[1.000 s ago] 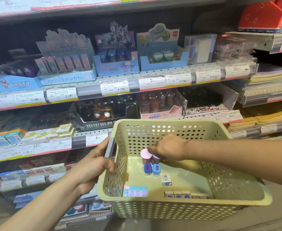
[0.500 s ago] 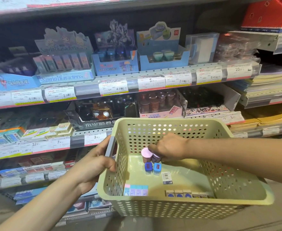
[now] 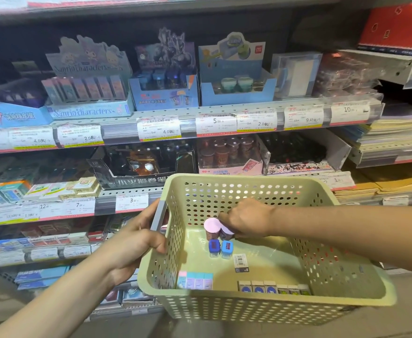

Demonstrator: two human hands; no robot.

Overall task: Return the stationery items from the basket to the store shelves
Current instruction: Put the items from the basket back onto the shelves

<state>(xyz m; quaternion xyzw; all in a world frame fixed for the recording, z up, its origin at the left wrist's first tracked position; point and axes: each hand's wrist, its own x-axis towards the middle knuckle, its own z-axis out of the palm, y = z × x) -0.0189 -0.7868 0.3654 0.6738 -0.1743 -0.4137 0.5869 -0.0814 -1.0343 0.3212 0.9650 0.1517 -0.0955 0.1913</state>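
Note:
My left hand (image 3: 133,242) grips the left rim of a pale green perforated basket (image 3: 346,276) held before the shelves. My right hand (image 3: 246,219) reaches inside and holds one of two pink-lidded cup-shaped items (image 3: 212,226); its fingers curl over the right one. Just in front stand two small blue items (image 3: 220,248). A barcoded packet (image 3: 240,262) lies mid-floor. A pastel strip of erasers (image 3: 195,280) and a row of small boxes (image 3: 273,287) lie along the basket's near wall.
On the middle shelf behind the basket, a pink display box (image 3: 229,157) holds similar pink-lidded cups. Beside it stand a black display box (image 3: 139,167) and a graffiti-print box (image 3: 297,154). The upper shelf carries blue display boxes (image 3: 163,91). Notebooks (image 3: 395,137) are stacked to the right.
The view has shifted slightly. My right hand stays on the pink-lidded cups in the basket; my left hand keeps its grip on the rim.

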